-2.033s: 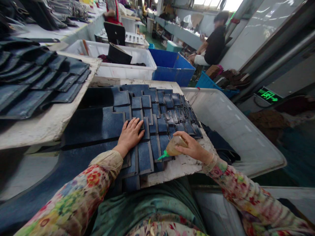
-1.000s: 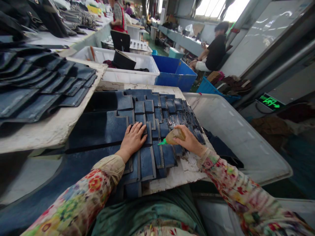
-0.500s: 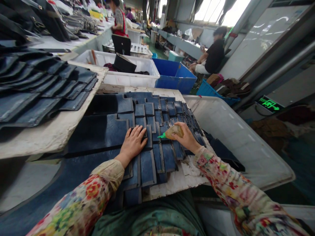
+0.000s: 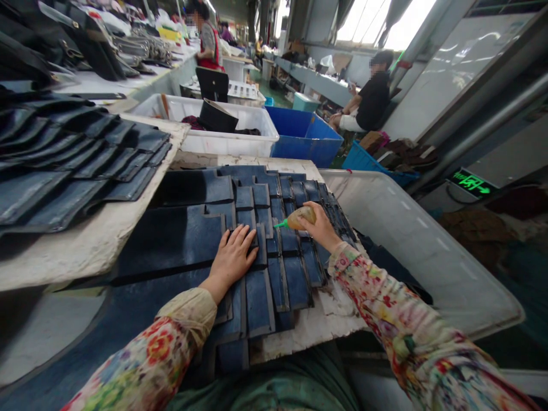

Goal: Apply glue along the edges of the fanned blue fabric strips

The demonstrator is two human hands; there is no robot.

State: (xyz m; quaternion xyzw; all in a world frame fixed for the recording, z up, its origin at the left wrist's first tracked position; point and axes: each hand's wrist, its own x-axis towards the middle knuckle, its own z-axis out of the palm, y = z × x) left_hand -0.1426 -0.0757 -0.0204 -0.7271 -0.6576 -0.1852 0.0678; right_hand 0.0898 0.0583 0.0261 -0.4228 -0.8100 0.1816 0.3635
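Overlapping dark blue leather-like pieces (image 4: 180,237) with grey edges lie in rows on a worn white board (image 4: 295,341). My left hand (image 4: 233,257) rests flat on them, fingers stretched out, holding nothing. To its right, my right hand (image 4: 319,225) is wrapped round a squeeze bottle (image 4: 296,218) with yellowish-brown contents and a green nozzle. The bottle is tilted sideways, its nozzle tip pointing left at the grey edge of a piece. Whether the tip touches that edge I cannot tell. Shiny wet-looking lines run along several edges near the bottle.
More blue pieces (image 4: 77,154) lie on another board (image 4: 128,228) at left. Beyond are a white bin (image 4: 240,142) and a blue bin (image 4: 303,137). A large translucent tub (image 4: 445,251) stands at right. One person (image 4: 372,97) sits farther back; another (image 4: 208,45) is by the long table.
My right hand has moved the bottle slightly away from me, its nozzle now farther up along the edges. My left hand stays flat on the pieces. The view has shifted slightly.
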